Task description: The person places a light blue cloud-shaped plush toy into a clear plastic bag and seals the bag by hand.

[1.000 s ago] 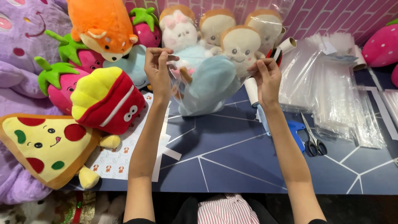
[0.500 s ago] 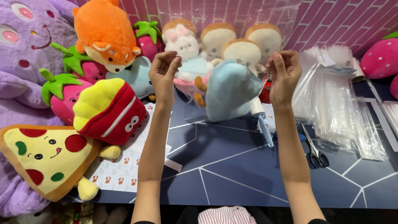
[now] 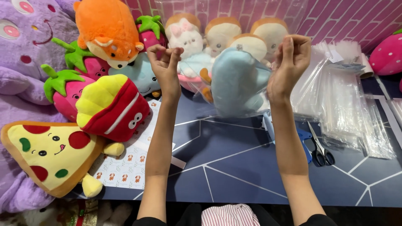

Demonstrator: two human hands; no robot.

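Both hands are pinching a clear bag open; blue plush seemingly inside already, sealing left undone.

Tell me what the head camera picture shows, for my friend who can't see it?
Two bare hands, left hand and right hand, hold up a clear plastic bag with a light blue plush toy inside, above a dark blue table. Plush toys crowd the left, including a pizza slice and fries; clear bags and scissors lie right.
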